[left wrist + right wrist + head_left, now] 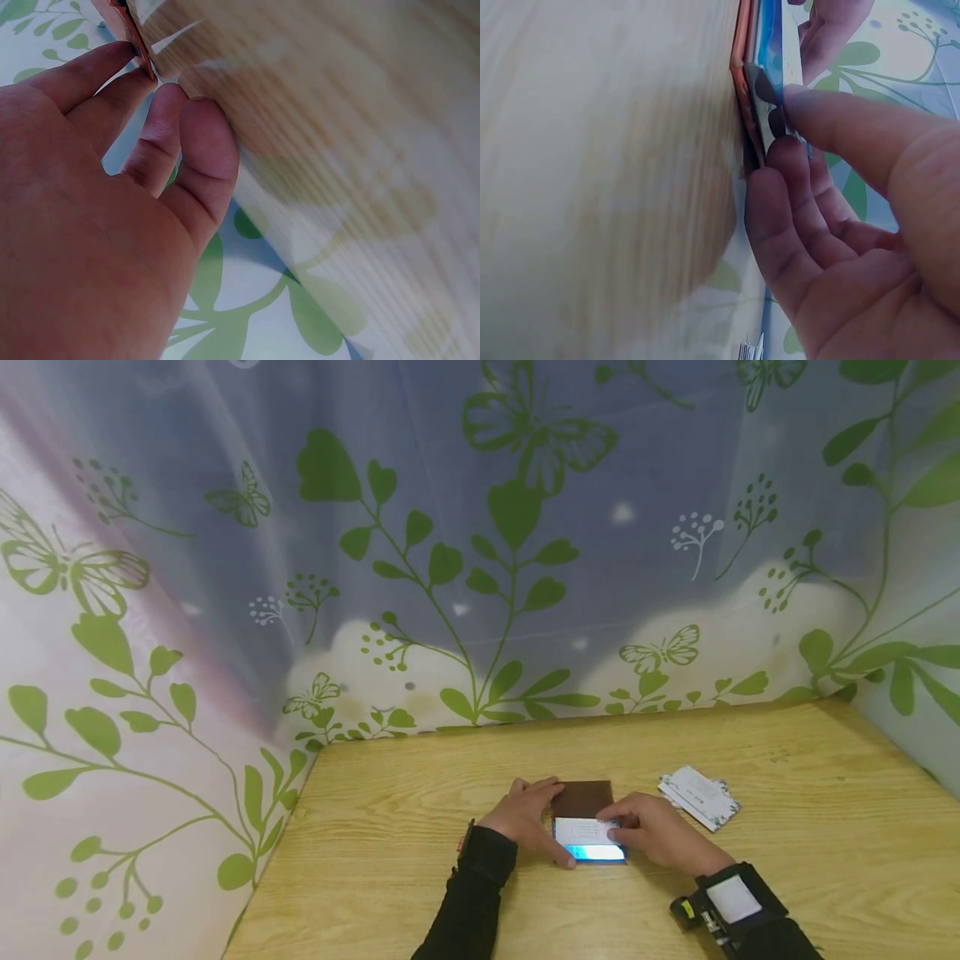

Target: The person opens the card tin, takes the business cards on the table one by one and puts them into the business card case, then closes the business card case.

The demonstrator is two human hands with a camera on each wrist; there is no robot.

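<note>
A brown bifold card holder (582,797) lies spread on the wooden table (390,827). On its near half is a white printed card (573,828), above a shiny bright-blue and white strip (594,852). My left hand (521,818) spans the holder's left side, thumb on the near corner and fingers by the far one. In the left wrist view, my fingertips touch the holder's reddish-brown edge (141,46). My right hand (660,833) pinches the white card at its right side. The right wrist view shows the thumb (832,120) on the card's face; its lower edge is partly hidden by fingers.
A loose pile of white cards (701,797) with leafy printed corners lies to the right, beyond my right hand. A curtain (420,568) with green leaves and butterflies hangs along the table's back and sides.
</note>
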